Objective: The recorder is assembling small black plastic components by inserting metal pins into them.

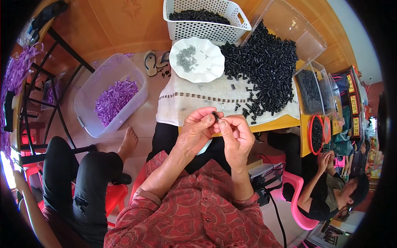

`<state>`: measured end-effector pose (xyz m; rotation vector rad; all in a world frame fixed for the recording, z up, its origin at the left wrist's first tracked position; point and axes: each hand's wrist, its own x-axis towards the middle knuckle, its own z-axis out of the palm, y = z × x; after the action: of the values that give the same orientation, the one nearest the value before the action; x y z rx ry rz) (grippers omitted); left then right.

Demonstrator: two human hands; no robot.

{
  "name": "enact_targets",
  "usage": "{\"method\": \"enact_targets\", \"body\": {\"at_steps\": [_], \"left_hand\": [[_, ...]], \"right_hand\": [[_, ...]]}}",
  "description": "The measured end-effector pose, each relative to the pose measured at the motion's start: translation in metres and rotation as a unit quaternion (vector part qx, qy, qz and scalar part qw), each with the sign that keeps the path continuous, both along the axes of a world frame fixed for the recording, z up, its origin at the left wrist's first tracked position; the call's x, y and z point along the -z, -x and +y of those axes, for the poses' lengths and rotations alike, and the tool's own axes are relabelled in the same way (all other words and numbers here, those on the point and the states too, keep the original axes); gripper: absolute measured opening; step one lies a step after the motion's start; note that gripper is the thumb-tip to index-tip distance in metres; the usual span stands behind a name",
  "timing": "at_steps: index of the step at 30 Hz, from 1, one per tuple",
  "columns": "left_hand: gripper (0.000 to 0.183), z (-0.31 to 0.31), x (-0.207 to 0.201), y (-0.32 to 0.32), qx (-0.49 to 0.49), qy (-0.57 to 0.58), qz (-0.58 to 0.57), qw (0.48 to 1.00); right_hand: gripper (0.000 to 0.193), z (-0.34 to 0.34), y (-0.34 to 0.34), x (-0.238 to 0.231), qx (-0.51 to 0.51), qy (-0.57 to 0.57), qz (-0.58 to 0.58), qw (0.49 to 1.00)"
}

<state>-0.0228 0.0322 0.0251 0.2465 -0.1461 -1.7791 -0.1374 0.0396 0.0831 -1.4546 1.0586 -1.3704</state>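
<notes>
On the person's side of the white plate (211, 68), the left hand (197, 129) and right hand (237, 139) hide part of 1 small black piece (215, 116). Beyond the plate, the upper edge cuts off the basket (198, 31); far left of the plate, purple strips (20, 68) run out of view.

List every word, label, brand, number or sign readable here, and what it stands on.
No text can be read clearly.
Yellow panels at far right: dark marks, too small and blurred to read.
White basket and scalloped white dish: no text visible.
Small black part at the left hand's fingertips: none visible.
</notes>
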Motion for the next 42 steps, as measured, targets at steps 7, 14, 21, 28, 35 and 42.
{"method": "enact_targets", "body": {"at_steps": [7,14,21,28,35,42], "left_hand": [[0.02,0.004,0.001,0.001,-0.005,0.011,-0.037,0.999],[0.017,0.005,0.004,0.005,0.03,0.07,-0.04,0.996],[0.015,0.006,0.002,0.002,0.122,0.102,-0.085,0.984],[0.016,0.006,0.007,0.007,0.174,0.085,-0.12,0.974],[0.017,0.006,0.008,0.01,0.157,0.035,-0.114,0.98],[0.019,0.007,0.01,0.009,0.14,0.042,-0.109,0.983]], "right_hand": [[0.005,0.003,0.005,-0.001,0.006,-0.006,0.04,0.999],[0.006,0.004,0.025,-0.009,-0.072,-0.114,-0.049,0.99],[0.008,0.012,0.042,-0.007,-0.111,-0.151,-0.089,0.978],[0.008,0.023,0.062,0.007,-0.059,-0.177,-0.064,0.98],[0.006,0.025,0.075,0.029,0.045,-0.151,0.038,0.987],[0.011,-0.014,0.068,0.04,0.158,0.002,0.245,0.957]]}}
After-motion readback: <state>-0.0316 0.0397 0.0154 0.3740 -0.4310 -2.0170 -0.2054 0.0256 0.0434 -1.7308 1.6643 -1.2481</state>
